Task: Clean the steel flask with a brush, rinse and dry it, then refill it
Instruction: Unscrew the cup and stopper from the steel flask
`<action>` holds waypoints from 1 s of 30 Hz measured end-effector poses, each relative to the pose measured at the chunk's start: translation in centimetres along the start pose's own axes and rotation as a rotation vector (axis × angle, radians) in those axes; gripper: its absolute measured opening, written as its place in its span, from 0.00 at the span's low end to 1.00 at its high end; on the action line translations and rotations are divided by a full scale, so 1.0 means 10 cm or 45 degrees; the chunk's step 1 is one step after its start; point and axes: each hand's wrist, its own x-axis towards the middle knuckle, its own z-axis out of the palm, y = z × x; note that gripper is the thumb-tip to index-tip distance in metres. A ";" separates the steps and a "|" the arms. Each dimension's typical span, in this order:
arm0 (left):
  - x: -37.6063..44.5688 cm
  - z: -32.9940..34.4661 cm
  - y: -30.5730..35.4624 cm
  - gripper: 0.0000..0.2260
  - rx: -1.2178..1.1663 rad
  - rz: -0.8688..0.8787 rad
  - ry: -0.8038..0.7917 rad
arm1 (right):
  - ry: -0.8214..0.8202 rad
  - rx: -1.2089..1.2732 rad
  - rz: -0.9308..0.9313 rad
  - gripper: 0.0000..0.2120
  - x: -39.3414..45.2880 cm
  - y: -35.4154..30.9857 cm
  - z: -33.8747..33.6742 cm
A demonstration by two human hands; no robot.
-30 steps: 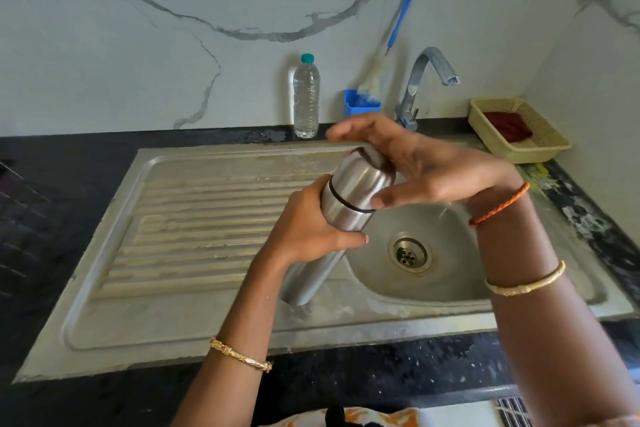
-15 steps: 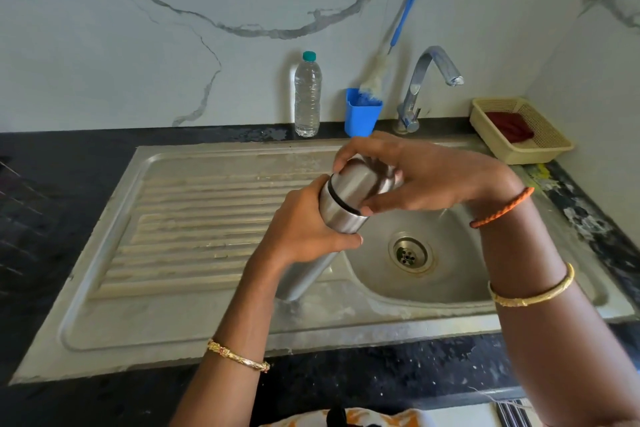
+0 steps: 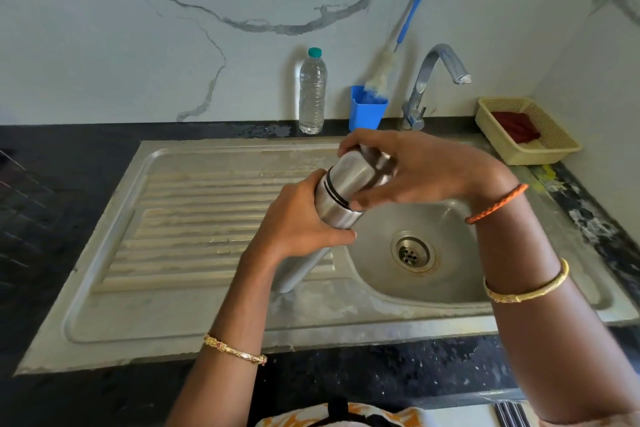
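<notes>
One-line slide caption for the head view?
Left hand grips steel flask body, right hand grips its steel cap, above stainless sink.

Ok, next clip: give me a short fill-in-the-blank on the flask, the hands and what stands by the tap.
1. The left hand grips the flask by its ____.
2. The right hand grips the flask's ____.
3. The brush stands in a ____ cup.
4. The basket holds a ____ cloth.

Missing words: body; cap; blue; red
</notes>
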 end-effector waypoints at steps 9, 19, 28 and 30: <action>0.00 -0.06 -0.05 0.28 -0.151 -0.001 0.069 | 0.058 0.536 -0.411 0.31 0.08 0.32 -0.05; -0.04 -0.17 -0.19 0.25 -0.436 -0.035 0.289 | 0.495 1.695 -0.193 0.26 0.48 0.68 0.72; -0.16 -0.47 -0.43 0.25 -0.494 -0.148 0.545 | 0.518 1.185 0.100 0.34 1.37 0.71 1.54; -0.18 -0.52 -0.50 0.25 -0.491 -0.176 0.562 | 0.488 1.084 0.090 0.32 1.57 0.70 1.66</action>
